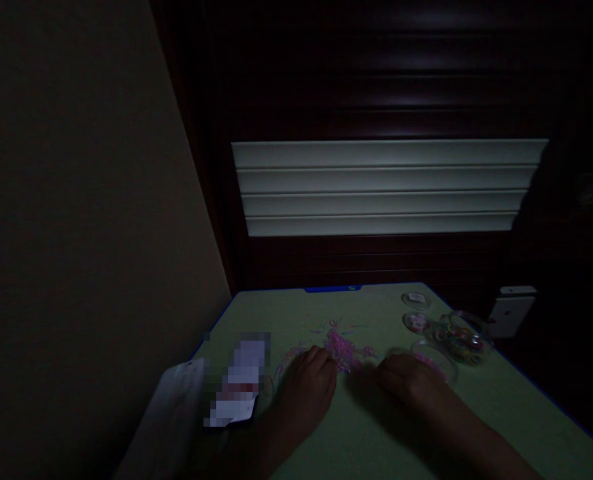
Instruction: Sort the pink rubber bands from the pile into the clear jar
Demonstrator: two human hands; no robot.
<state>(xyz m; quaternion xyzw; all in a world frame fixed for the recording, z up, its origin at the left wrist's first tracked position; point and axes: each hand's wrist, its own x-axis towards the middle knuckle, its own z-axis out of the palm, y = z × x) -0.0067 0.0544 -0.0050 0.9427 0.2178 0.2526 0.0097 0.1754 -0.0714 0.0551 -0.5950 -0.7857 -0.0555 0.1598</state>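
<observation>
A loose pile of small pink rubber bands [341, 350] lies on the green table [376, 427], with thin, paler bands scattered around it. My left hand [314, 373] rests at the pile's left edge, its fingers curled and drawn together; their tips are hidden. To the right of the pile is my right hand [409, 380], closed with its fingertips pointing toward the bands and slightly blurred. Whatever either hand holds is too small and dark to see. Just behind my right hand sits a shallow clear dish [446, 367] with pink bands in it.
Farther right, a clear round container [469, 343] holds multicoloured bands. Nearby are a small round box [417, 323] and a clear lid [416, 300] with a label. A pixelated phone-like object [241, 373] and a white sheet [169, 413] lie left. The room is dim.
</observation>
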